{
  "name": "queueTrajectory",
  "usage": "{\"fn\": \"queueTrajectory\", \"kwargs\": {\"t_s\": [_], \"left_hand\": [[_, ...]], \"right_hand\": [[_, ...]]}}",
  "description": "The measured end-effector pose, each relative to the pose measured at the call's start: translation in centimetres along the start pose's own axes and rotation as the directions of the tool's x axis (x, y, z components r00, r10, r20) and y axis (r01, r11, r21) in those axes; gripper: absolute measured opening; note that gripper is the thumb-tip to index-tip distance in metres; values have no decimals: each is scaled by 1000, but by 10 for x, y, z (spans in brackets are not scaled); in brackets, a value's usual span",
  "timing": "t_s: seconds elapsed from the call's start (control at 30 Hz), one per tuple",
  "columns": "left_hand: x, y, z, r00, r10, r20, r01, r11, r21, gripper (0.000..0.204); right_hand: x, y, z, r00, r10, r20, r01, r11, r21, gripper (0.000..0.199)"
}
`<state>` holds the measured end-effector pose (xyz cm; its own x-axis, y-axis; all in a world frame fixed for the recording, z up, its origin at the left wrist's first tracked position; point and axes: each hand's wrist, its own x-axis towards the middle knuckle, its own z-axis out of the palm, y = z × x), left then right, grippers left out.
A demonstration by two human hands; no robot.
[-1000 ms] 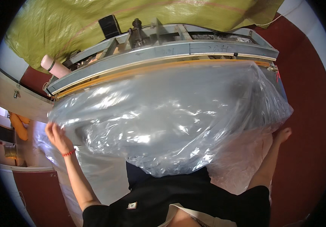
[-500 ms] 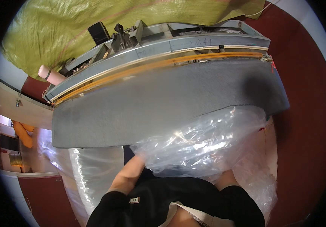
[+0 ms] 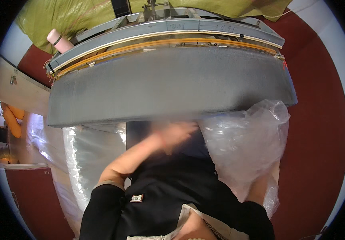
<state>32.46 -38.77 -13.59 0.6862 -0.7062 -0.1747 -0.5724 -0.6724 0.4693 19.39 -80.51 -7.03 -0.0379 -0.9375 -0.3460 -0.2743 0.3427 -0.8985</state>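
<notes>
My left hand [image 3: 179, 134], blurred by motion, is in front of my dark trousers just below the near edge of a grey-covered bench top [image 3: 140, 92]. Its fingers look stretched out with nothing in them. Clear plastic sheeting [image 3: 244, 140] hangs bunched at the right, its upper end against the bench's near right edge. My right forearm [image 3: 258, 190] reaches in among the plastic. The right hand itself is hidden by the sheeting, so its grip does not show.
Behind the bench top runs a long grey metal frame [image 3: 140, 34] with orange strips [image 3: 148, 45] along it. A pink bottle [image 3: 59, 41] stands at its left end. A yellow-green woven sheet [image 3: 68, 18] lies beyond. A roll of clear plastic [image 3: 72, 160] stands at the left.
The plastic has slid off the bench top toward me and to the right. My left hand has come away from it and moved across my front. My view has shifted.
</notes>
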Motion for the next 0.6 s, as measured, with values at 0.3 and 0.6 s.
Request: {"fn": "queueTrajectory", "kwargs": {"t_s": [0.3, 0.6], "left_hand": [[-206, -116, 18, 627, -537, -564, 451, 841, -298, 26], [-339, -195, 42, 114, -757, -644, 798, 455, -394, 29]], "right_hand": [[202, 70, -213, 969, -132, 207, 136, 991, -2, 29], [238, 61, 61, 549, -290, 784, 488, 873, -19, 28]]}}
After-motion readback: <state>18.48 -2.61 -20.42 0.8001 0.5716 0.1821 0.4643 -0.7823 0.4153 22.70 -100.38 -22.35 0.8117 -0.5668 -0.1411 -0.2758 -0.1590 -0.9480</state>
